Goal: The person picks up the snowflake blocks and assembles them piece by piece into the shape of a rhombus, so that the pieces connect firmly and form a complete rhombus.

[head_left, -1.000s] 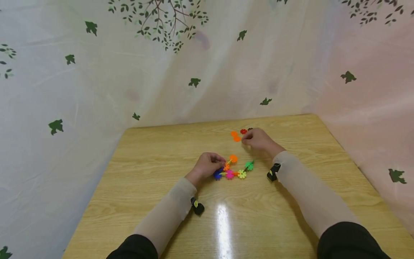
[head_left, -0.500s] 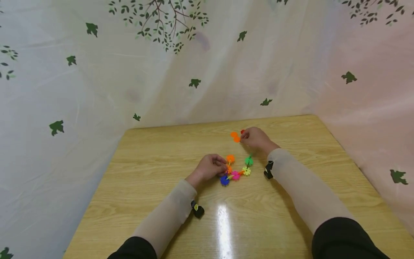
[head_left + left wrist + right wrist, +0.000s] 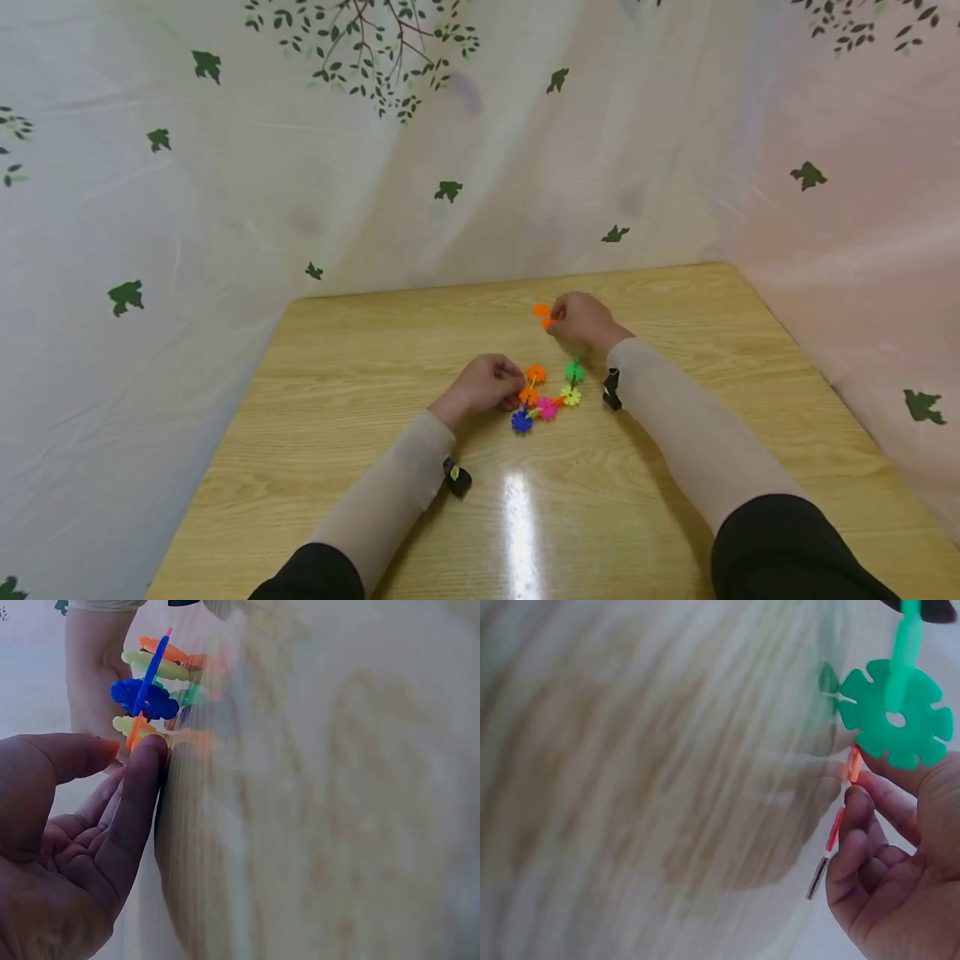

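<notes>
Several flower-shaped plastic snowflake discs are joined in a bent chain on the table: a blue disc (image 3: pixel 522 422), a pink disc (image 3: pixel 547 407), a yellow disc (image 3: pixel 571 395), a green disc (image 3: pixel 574 372) and two orange ones. My left hand (image 3: pixel 487 385) pinches the lower orange disc (image 3: pixel 529 395) at the chain's left side. Farther back, my right hand (image 3: pixel 587 322) has thumb and fingertips around a loose orange disc (image 3: pixel 855 763). A second loose orange disc (image 3: pixel 541 310) lies just left of those fingertips.
Beside the right fingers lie a red disc (image 3: pixel 835 829) and a dark brown disc (image 3: pixel 817 877), hidden by that hand in the head view. The wooden table (image 3: pixel 360 350) meets a leaf-printed curtain (image 3: pixel 360 200) at its back edge.
My right hand has moved left from beside the red disc to the loose orange discs, covering the red and brown ones. The chain has turned and shifted slightly right under my left hand.
</notes>
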Motion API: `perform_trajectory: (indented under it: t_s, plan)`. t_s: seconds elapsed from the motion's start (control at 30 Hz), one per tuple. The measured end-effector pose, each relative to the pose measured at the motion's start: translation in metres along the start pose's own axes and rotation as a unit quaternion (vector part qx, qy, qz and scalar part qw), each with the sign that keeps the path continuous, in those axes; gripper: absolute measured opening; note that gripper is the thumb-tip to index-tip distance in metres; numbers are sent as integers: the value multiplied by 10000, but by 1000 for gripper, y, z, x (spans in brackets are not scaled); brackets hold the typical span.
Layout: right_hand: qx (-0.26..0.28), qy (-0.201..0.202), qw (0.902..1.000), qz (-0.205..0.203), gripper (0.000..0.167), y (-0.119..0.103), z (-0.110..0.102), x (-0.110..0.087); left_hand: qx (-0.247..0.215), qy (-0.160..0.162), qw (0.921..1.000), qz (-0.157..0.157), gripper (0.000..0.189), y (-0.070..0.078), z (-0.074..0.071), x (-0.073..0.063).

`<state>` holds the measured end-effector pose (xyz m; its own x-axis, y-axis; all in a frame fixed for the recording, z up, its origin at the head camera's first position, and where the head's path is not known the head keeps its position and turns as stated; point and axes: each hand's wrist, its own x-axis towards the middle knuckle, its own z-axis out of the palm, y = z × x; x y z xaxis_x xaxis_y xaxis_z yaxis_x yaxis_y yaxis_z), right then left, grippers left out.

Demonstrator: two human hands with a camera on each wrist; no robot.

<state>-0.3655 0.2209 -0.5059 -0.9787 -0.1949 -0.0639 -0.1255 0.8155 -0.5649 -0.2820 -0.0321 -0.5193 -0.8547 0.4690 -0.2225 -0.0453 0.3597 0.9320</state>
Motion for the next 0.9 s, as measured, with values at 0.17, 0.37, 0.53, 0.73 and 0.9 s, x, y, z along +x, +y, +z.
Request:
perform_trajectory:
  t_s: [0.17,0.37,0.53,0.73,0.9]
  plan:
    - [428,-114,9990,-104,20,2,-4,-6,251,229,9994,0,15,4,2,9]
    - [784,-400,9951,-447,12,2,-5,-16,369,396,9984,-158,20,6,6,19]
    - [964,-708,9893,-834,11,0,-5,-27,332,441,9982,-224,16,5,7,22]
    - [1132,-888,9843,-1027,5,-2,-3,-40,-200,433,9986,-244,15,0,4,22]
    - [1214,-973,9801,-1233,4,-4,1,-47,-325,450,9984,-124,16,-1,1,18]
